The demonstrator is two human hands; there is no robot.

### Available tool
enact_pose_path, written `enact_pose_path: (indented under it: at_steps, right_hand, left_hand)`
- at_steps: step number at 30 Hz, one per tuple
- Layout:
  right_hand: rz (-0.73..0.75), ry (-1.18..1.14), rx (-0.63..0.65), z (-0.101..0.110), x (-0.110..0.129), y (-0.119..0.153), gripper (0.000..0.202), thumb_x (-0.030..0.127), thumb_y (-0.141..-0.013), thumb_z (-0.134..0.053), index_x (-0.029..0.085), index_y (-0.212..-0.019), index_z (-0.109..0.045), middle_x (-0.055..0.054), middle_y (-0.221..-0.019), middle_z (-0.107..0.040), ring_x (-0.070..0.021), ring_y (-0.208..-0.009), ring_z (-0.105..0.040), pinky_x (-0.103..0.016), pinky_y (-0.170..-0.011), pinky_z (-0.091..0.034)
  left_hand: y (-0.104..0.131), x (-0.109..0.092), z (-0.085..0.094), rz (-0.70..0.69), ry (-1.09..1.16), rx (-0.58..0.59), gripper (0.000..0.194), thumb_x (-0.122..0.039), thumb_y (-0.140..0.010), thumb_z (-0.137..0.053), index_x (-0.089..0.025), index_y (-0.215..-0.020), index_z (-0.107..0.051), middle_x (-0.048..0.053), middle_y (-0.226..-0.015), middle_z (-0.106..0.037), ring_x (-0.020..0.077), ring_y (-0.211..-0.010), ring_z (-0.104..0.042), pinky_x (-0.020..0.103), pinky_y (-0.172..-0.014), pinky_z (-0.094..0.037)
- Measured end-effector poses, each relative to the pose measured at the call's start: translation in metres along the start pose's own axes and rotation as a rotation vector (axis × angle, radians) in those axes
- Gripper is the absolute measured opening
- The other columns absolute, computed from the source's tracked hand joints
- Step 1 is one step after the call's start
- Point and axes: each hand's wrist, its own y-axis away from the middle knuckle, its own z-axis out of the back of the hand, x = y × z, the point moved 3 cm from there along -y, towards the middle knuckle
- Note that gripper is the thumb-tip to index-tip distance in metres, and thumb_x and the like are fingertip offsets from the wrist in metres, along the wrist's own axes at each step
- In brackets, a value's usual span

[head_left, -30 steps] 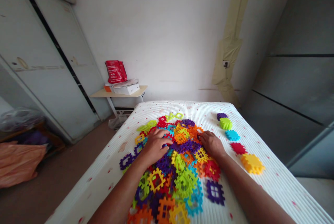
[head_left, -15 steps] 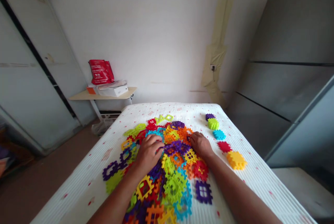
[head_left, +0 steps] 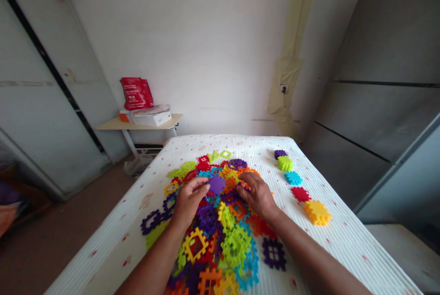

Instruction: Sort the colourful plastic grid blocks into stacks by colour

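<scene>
Beyond the far left corner of the white cover, a red bag sits on a small table. Nearer, over the left part of a heap of colourful interlocking pieces, the person's left hand pinches the near-left edge of a solid purple piece between thumb and fingers. The solid purple piece lies to the right of that grip, above the heap and between the two hands, its face mostly uncovered. Next comes the right hand, bent over the heap's right side, apart from the solid purple piece; whether its curled fingers grasp anything cannot be told. Farther right run the sorted pieces: purple, green, blue, red and yellow. Half a second ago the solid purple piece was not visible and the left hand spread over the heap; now the piece shows at its fingertips, the right hand has shifted inward, and the sorted row is unchanged.
</scene>
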Motion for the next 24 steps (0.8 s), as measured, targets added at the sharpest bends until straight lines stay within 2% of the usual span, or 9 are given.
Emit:
enact_pose_path:
  at_steps: [4,7,14,20,24]
  right_hand:
    - [0.144,-0.012,-0.032,-0.008,0.031,0.002,0.035,0.033,-0.083,-0.057,0.019,-0.115,-0.054,-0.012,-0.113,-0.058,-0.0232,-0.105,-0.054,-0.040,-0.090,-0.046]
    - [0.179,0.056,-0.036,-0.014,0.043,0.005,0.045,0.033,-0.082,-0.059,0.019,-0.123,-0.050,-0.014,-0.120,-0.054,-0.0254,-0.110,-0.050,-0.042,-0.092,-0.045]
    - [0.109,0.132,0.056,-0.020,0.050,0.003,0.047,0.027,-0.080,-0.059,0.018,-0.125,-0.048,-0.013,-0.120,-0.054,-0.0255,-0.107,-0.048,-0.043,-0.091,-0.041]
    - [0.043,0.187,0.168,-0.015,0.055,0.000,0.048,0.030,-0.076,-0.065,0.018,-0.120,-0.051,-0.009,-0.111,-0.059,-0.0233,-0.101,-0.050,-0.038,-0.087,-0.040]
    - [-0.003,0.223,0.226,-0.012,0.060,0.000,0.041,0.029,-0.075,-0.065,0.020,-0.114,-0.055,-0.007,-0.099,-0.063,-0.0217,-0.094,-0.055,-0.034,-0.083,-0.041]
  left_hand:
    - [0.001,0.000,-0.001,-0.009,0.033,0.016,0.030,-0.039,-0.066,-0.067,-0.015,-0.084,-0.063,0.000,-0.072,-0.063,0.0130,-0.064,-0.056,0.023,-0.060,-0.044]
    - [0.002,0.001,-0.004,-0.007,0.058,0.050,0.025,-0.037,-0.067,-0.066,-0.016,-0.080,-0.061,-0.002,-0.065,-0.060,0.0117,-0.060,-0.053,0.023,-0.058,-0.043]
    - [0.006,-0.002,-0.008,0.016,0.026,0.128,0.024,-0.036,-0.067,-0.066,-0.016,-0.078,-0.061,-0.002,-0.065,-0.061,0.0113,-0.058,-0.053,0.023,-0.058,-0.042]
    - [0.005,0.001,-0.009,0.016,-0.047,0.149,0.028,-0.041,-0.067,-0.065,-0.016,-0.077,-0.062,0.000,-0.064,-0.063,0.0135,-0.059,-0.056,0.024,-0.057,-0.045]
    - [0.005,0.001,-0.012,0.004,-0.081,0.164,0.032,-0.046,-0.066,-0.065,-0.016,-0.079,-0.062,0.001,-0.065,-0.065,0.0160,-0.061,-0.060,0.026,-0.057,-0.047]
